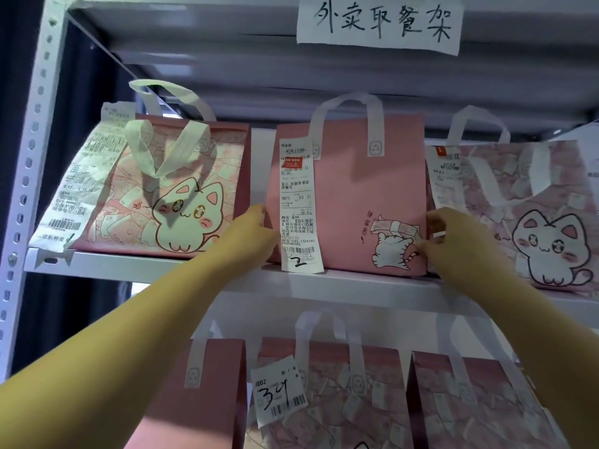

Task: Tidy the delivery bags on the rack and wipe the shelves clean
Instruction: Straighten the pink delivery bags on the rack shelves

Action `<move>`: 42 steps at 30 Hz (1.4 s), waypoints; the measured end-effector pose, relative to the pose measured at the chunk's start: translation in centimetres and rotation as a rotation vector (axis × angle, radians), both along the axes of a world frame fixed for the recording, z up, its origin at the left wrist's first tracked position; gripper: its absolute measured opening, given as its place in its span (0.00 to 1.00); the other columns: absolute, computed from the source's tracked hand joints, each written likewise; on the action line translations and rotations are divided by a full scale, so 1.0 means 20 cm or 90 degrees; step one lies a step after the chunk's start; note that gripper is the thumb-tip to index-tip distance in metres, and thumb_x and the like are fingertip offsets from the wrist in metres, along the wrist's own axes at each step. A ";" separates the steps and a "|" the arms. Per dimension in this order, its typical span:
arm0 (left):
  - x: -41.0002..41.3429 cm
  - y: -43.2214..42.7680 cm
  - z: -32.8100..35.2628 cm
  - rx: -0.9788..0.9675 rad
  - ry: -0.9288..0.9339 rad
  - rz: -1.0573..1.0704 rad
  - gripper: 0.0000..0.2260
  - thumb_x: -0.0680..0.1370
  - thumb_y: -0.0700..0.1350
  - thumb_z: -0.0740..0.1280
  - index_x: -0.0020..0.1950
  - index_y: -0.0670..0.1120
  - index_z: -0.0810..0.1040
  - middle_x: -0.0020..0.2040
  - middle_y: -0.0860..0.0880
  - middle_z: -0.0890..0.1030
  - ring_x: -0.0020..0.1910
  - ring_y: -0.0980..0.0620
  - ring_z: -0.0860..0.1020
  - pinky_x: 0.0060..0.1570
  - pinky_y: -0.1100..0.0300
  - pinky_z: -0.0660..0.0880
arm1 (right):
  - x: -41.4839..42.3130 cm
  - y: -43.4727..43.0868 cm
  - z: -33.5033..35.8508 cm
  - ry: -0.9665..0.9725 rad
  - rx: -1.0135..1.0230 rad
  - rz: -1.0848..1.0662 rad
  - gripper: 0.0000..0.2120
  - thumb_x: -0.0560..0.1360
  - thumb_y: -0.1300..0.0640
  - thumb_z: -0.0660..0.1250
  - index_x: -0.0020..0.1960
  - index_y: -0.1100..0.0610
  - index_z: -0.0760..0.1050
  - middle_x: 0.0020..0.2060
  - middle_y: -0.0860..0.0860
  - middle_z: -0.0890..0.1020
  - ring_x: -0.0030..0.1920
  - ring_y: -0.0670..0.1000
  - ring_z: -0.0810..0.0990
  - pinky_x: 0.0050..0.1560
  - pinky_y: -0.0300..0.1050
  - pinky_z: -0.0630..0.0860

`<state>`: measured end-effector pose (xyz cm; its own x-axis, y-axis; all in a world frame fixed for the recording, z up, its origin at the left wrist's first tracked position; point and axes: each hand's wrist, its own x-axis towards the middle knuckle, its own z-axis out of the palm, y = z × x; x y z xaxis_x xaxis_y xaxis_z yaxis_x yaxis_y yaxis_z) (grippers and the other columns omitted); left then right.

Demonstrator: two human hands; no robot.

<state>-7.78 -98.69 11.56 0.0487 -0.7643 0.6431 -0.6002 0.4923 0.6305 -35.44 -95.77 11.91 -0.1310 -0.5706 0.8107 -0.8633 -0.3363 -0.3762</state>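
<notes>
A plain pink delivery bag (353,196) with a small cat drawing and a long receipt (297,205) stands upright in the middle of the upper shelf (155,265). My left hand (251,230) grips its left edge. My right hand (453,241) grips its right edge, low down. To its left a pink cat-print bag (168,196) leans back with a receipt hanging off its left side. On the right stands another cat-print bag (525,215), touching the middle one.
Three more pink bags stand on the shelf below: a plain one (207,396), a patterned one (340,393) with a tag marked 34, and another (470,403) at the right. A handwritten paper sign (379,22) hangs on the top shelf. The perforated rack post (27,163) runs down the left.
</notes>
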 end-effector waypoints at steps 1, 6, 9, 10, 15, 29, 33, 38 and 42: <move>0.00 0.00 0.00 -0.013 0.002 0.002 0.11 0.75 0.44 0.61 0.57 0.50 0.71 0.46 0.51 0.81 0.39 0.51 0.79 0.35 0.52 0.80 | 0.00 0.00 0.00 -0.004 0.004 -0.001 0.12 0.71 0.62 0.70 0.53 0.53 0.76 0.46 0.50 0.80 0.46 0.54 0.79 0.46 0.45 0.72; 0.02 0.04 -0.01 -0.080 -0.050 0.055 0.07 0.75 0.43 0.61 0.51 0.46 0.76 0.43 0.49 0.83 0.39 0.48 0.79 0.36 0.53 0.75 | -0.01 0.01 -0.01 -0.022 0.017 0.002 0.14 0.72 0.59 0.70 0.56 0.55 0.76 0.49 0.51 0.81 0.48 0.55 0.79 0.51 0.49 0.74; 0.02 0.06 0.00 -0.075 -0.055 0.056 0.08 0.75 0.40 0.60 0.49 0.46 0.78 0.41 0.48 0.82 0.39 0.46 0.78 0.37 0.53 0.74 | -0.01 0.02 -0.01 -0.025 0.019 0.000 0.14 0.72 0.58 0.70 0.57 0.55 0.76 0.49 0.50 0.81 0.48 0.55 0.79 0.52 0.48 0.73; 0.02 0.06 0.00 -0.072 -0.060 0.060 0.08 0.75 0.39 0.60 0.49 0.47 0.78 0.40 0.49 0.81 0.37 0.47 0.76 0.34 0.56 0.72 | -0.01 0.02 -0.01 -0.026 0.022 -0.001 0.14 0.72 0.58 0.70 0.57 0.55 0.76 0.49 0.50 0.81 0.49 0.55 0.79 0.52 0.48 0.74; 0.03 0.03 0.00 -0.037 -0.055 0.070 0.08 0.74 0.38 0.58 0.47 0.42 0.77 0.41 0.45 0.81 0.36 0.45 0.74 0.33 0.56 0.69 | 0.01 0.03 0.01 0.000 0.021 -0.005 0.11 0.72 0.57 0.70 0.53 0.58 0.76 0.48 0.52 0.81 0.47 0.56 0.79 0.50 0.50 0.75; 0.02 0.27 0.00 -0.282 -0.105 0.101 0.13 0.76 0.49 0.65 0.58 0.46 0.75 0.48 0.53 0.77 0.43 0.57 0.76 0.38 0.65 0.68 | -0.01 0.23 -0.06 -0.022 -0.157 0.017 0.07 0.73 0.47 0.68 0.46 0.49 0.73 0.41 0.43 0.77 0.38 0.35 0.73 0.35 0.33 0.64; -0.07 0.36 -0.01 -0.302 -0.147 0.010 0.07 0.76 0.51 0.65 0.51 0.52 0.74 0.44 0.57 0.77 0.43 0.61 0.76 0.40 0.65 0.72 | -0.07 0.32 -0.10 0.010 -0.140 -0.036 0.08 0.73 0.46 0.67 0.46 0.50 0.75 0.38 0.41 0.77 0.38 0.36 0.74 0.36 0.33 0.66; -0.25 0.42 -0.07 -0.320 -0.188 -0.064 0.06 0.75 0.51 0.65 0.48 0.51 0.76 0.42 0.58 0.77 0.42 0.64 0.75 0.37 0.71 0.66 | -0.22 0.40 -0.13 0.034 -0.081 -0.109 0.07 0.73 0.46 0.66 0.45 0.49 0.74 0.37 0.40 0.77 0.38 0.39 0.75 0.34 0.36 0.66; -0.43 0.40 -0.08 -0.317 -0.240 -0.087 0.09 0.75 0.50 0.66 0.52 0.48 0.77 0.42 0.56 0.76 0.41 0.62 0.75 0.39 0.70 0.69 | -0.40 0.42 -0.13 0.047 -0.052 -0.155 0.08 0.74 0.46 0.66 0.47 0.50 0.76 0.40 0.43 0.78 0.42 0.47 0.78 0.42 0.42 0.71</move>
